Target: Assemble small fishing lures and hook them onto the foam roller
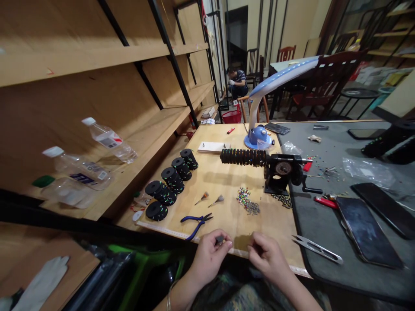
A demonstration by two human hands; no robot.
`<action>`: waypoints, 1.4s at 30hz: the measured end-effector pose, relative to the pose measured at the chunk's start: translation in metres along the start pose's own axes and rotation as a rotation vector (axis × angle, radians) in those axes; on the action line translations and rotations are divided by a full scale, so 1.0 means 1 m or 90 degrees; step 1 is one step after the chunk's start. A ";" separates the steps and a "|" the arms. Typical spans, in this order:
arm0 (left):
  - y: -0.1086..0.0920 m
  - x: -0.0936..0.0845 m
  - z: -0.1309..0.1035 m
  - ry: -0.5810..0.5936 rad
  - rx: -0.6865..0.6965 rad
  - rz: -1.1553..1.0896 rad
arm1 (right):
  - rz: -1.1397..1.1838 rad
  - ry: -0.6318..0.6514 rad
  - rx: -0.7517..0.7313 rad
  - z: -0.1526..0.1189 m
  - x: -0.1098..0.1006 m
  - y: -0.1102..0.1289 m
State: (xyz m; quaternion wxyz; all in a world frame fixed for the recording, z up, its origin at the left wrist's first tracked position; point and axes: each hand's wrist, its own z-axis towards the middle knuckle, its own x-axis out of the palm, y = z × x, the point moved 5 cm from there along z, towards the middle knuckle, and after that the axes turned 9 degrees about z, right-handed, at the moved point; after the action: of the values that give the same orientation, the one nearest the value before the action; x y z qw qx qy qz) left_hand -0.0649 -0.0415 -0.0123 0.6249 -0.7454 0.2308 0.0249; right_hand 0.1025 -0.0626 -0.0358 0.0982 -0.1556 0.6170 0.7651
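Note:
My left hand (212, 252) is closed at the table's front edge around a small dark grey piece (220, 239), whose kind I cannot make out. Level with it on the right, my right hand (267, 252) has its fingers curled together; anything in them is hidden. Blue-handled pliers (197, 221) lie just beyond the left hand. Two small feather-like pieces, one orange-tipped (204, 196) and one grey (219, 199), rest farther off. A pile of coloured beads (243, 195) and metal bits (253, 208) is spread in front of the hands.
A black hand-cranked winder (282, 170) carries a row of black discs (243, 157). Black spools (173, 179) line the left edge. A blue lamp (258, 137) stands behind. Thread snips (317, 249) and a phone (368, 231) lie right. Bottles (110, 140) fill the left shelf; a person (238, 82) crouches far back.

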 end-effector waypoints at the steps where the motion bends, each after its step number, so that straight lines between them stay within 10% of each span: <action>1: 0.000 -0.001 0.000 -0.012 0.004 0.005 | -0.001 -0.008 0.005 -0.001 -0.002 -0.002; 23: -0.020 -0.006 0.002 0.009 -0.099 -0.293 | -0.009 0.008 -0.113 0.010 -0.023 -0.006; 42: -0.033 0.016 0.022 -0.024 0.058 -0.047 | 0.342 -0.009 0.146 0.012 0.000 0.008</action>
State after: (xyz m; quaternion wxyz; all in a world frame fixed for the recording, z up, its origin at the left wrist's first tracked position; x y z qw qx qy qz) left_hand -0.0329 -0.0218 0.0076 0.6630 -0.7236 0.1920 0.0055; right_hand 0.0984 -0.0526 -0.0259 -0.0866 0.0310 0.7178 0.6901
